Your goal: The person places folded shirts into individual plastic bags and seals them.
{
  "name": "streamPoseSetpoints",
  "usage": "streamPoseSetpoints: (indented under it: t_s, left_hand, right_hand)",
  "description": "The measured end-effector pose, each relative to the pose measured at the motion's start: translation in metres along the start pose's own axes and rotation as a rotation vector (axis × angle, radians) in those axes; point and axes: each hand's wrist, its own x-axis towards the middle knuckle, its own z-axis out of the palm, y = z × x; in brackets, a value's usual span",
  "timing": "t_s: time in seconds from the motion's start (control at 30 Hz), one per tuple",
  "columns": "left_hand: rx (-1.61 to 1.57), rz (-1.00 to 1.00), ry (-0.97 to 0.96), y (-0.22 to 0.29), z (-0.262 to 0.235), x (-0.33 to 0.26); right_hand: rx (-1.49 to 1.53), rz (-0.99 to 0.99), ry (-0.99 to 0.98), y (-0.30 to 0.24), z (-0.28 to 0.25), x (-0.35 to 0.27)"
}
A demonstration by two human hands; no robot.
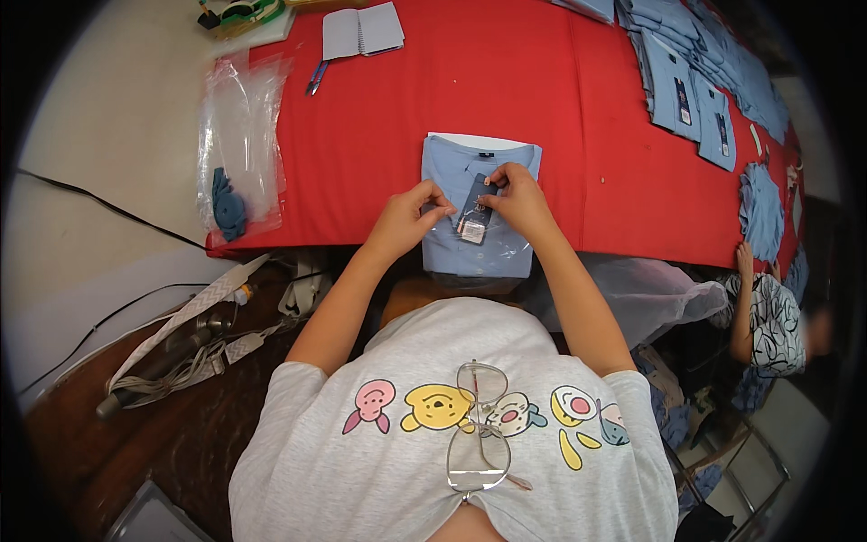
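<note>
A folded light-blue shirt (442,244) lies in front of me at the near edge of the red-covered table, with a white sheet (483,141) showing behind its collar. Shiny clear plastic (508,251) covers its lower part. On the shirt's front rests a dark navy hang tag (477,210) with a white label. My right hand (521,203) pinches the upper end of this tag between closed fingers. To its left, my left hand (411,217) is closed in a pinch just above the shirt; what its fingertips hold, if anything, is too small to make out.
Clear plastic bags (242,108) lie at the table's left edge, under a coiled blue strip (228,206). Beyond are thread snips (316,78) and an open notebook (361,32). Folded blue shirts (666,77) fill the far right, near a co-worker (772,321). Translucent plastic (637,294) hangs below the edge.
</note>
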Motion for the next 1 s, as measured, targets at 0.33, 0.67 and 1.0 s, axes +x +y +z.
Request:
streamPoseSetpoints:
  t_s: [0.33, 0.67, 1.0]
  left_hand:
    - [0.216, 0.218, -0.141, -0.01, 0.016, 0.001]
    - [0.158, 0.162, 0.047, 0.001, -0.009, 0.001]
    - [0.22, 0.164, -0.027, -0.004, -0.011, 0.024]
  right_hand:
    - [-0.047, -0.071, -0.011, -0.002, 0.001, 0.001]
    - [0.062, 0.013, -0.097, -0.011, -0.01, 0.0]
    - [0.033, -0.226, -0.092, 0.011, -0.041, -0.021]
